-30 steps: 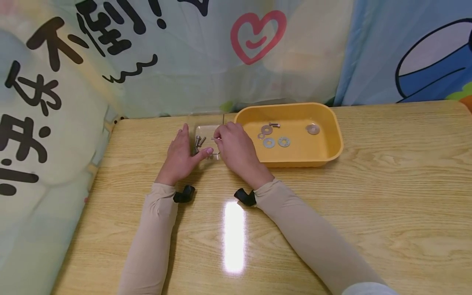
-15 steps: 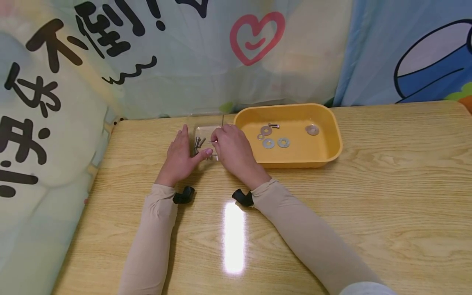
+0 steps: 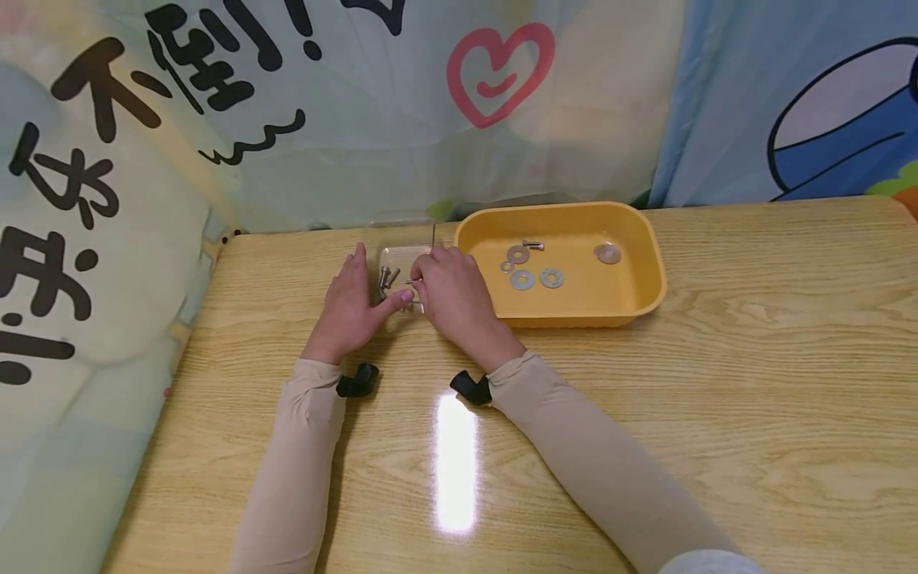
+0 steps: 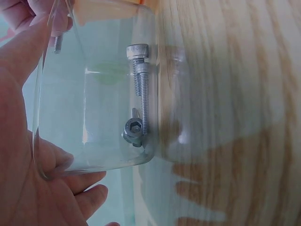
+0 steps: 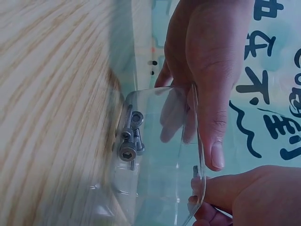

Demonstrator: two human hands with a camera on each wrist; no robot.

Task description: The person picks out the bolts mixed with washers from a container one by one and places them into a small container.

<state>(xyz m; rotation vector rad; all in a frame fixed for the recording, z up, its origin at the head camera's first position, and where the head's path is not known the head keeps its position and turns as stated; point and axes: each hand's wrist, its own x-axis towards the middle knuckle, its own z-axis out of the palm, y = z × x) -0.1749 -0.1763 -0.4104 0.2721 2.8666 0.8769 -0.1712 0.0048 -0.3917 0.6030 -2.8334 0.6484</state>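
Bolt [image 5: 195, 173] pinched in our right hand [image 3: 454, 285], we held it at the rim of the clear box [image 4: 103, 136]; a slackening pinch could have dropped it. Our left hand [image 3: 353, 308], spread, rested against that box, where more bolts [image 4: 145, 96] lay; the yellow tray [image 3: 574, 307] held washers [image 3: 510, 255] and a single bolt [image 3: 533, 245].

The left hand [image 4: 19, 146] rests against a clear box [image 4: 108, 94], its thumb along the rim and its other fingers around an outer wall. On the box's floor, next to the tabletop [image 4: 235, 94], lies a cluster of metal bolts [image 4: 144, 99]. Two overlap lengthwise, knurled heads at the same end; another turns its hex socket to the camera. Near the rim, the right hand [image 4: 40, 8] pinches a screw [image 4: 57, 44], threads showing.
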